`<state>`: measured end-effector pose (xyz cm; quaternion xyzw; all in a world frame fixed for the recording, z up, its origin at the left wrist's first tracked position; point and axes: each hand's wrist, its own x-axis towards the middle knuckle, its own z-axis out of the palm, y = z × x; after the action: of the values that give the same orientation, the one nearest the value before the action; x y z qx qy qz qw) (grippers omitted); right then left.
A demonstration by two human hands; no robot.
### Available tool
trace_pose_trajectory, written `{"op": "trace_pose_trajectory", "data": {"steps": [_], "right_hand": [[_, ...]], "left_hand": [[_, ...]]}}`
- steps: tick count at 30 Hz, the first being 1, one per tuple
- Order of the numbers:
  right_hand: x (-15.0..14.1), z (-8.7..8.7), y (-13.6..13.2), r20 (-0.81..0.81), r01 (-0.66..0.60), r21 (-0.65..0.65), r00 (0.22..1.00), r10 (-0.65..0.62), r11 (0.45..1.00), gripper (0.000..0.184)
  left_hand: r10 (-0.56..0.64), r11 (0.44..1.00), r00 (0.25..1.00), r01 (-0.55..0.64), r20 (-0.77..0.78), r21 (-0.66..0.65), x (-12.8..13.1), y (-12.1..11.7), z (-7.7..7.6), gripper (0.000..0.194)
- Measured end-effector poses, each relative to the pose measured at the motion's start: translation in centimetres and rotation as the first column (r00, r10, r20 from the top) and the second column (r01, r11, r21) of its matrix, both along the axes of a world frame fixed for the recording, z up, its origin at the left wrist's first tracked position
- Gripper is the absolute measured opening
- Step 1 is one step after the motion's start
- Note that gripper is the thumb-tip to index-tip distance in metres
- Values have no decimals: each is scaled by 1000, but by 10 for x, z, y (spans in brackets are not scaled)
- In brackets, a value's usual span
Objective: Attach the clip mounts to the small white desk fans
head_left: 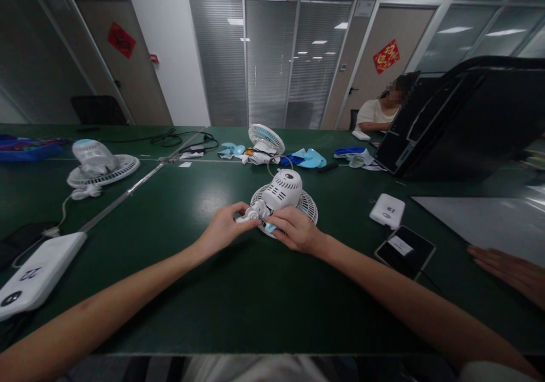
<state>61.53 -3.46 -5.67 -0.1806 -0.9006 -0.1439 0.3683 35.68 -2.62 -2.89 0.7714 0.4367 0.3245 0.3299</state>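
Note:
A white fan (284, 190) lies face down on the green table in front of me, its round grille (309, 205) underneath and its motor housing on top. My left hand (226, 224) is closed, thumb and fingers pinching the small white joint piece (254, 214) at the near side of the housing. Against that same piece rests my right hand (296, 229), its fingers pressed together around something small. A light-blue bit (269, 227) shows just below those fingertips. What the right fingers grip is mostly hidden.
Behind stands another white fan (266, 141), between light-blue fan blades (313, 158). A third fan (100, 163) and a white power bank (40, 271) lie left. Right are a smaller power bank (387, 210), a phone (404, 250), a black case (464, 121) and another person's hand (508, 271).

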Motion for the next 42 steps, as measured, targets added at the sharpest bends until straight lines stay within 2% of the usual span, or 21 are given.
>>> {"op": "trace_pose_trajectory", "data": {"steps": [3,9,15,22,30,42], "right_hand": [[-1,-1,0,-15,23,-2,1000,-23,1000,38],[-1,-3,1,-28,39,-26,999,-40,999,42],[-1,-1,0,-30,64,-37,997,-65,997,45],[-1,-2,-1,-43,101,-64,994,-104,993,48],[5,-7,3,-50,190,31,981,-188,981,52],[4,-6,2,-199,150,18,969,-143,989,44]], "left_hand": [[9,1000,998,-9,66,3,6,-3,-2,37],[68,994,974,-48,218,-99,13,-7,-5,48],[31,988,956,14,292,-153,17,-6,-11,45],[39,986,911,31,410,-163,17,-7,-26,48],[-128,986,917,158,377,-50,16,-15,-21,47],[-151,988,952,140,266,60,14,-19,-20,42]]}}
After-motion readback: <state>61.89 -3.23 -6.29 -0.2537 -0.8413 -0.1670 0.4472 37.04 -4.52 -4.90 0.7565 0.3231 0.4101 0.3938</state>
